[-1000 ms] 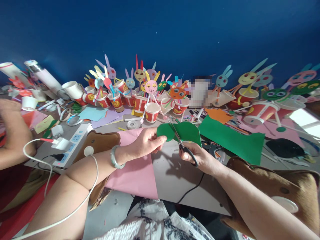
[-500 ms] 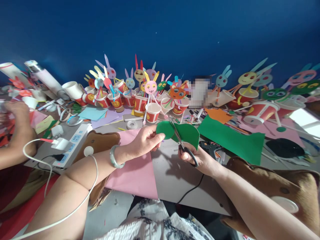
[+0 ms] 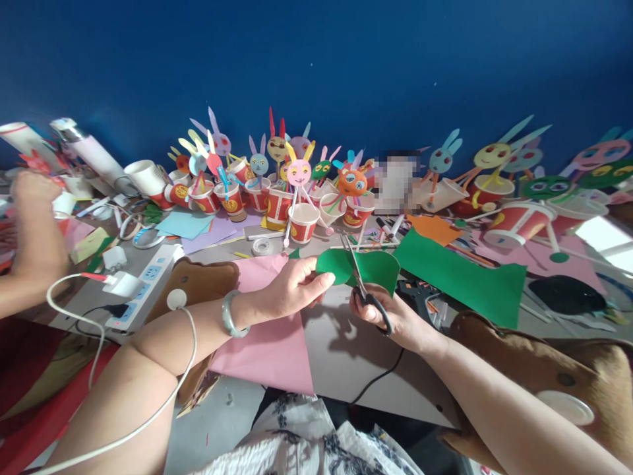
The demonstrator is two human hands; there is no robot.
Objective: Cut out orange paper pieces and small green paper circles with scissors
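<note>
My left hand (image 3: 300,285) pinches the left edge of a piece of green paper (image 3: 376,267) between thumb and fingers. Its left part has a rounded outline. My right hand (image 3: 378,310) is closed on the black handles of a pair of scissors (image 3: 359,270), whose blades cross the green paper near its middle. Both hands are above the front part of the table. Beneath my left forearm lies a large pink sheet (image 3: 270,349). A larger green sheet (image 3: 462,274) rests to the right of the scissors.
Paper cups with rabbit-like paper figures (image 3: 298,173) line the blue wall. At left are a power strip (image 3: 146,287) with a white cable over my left arm, and another person's arm (image 3: 37,237). Brown pads (image 3: 514,369) lie under both forearms.
The green paper has shifted slightly right and down with my left hand, and its rounded part has tilted. The scissor blades have moved slightly right. The other person's hand has risen.
</note>
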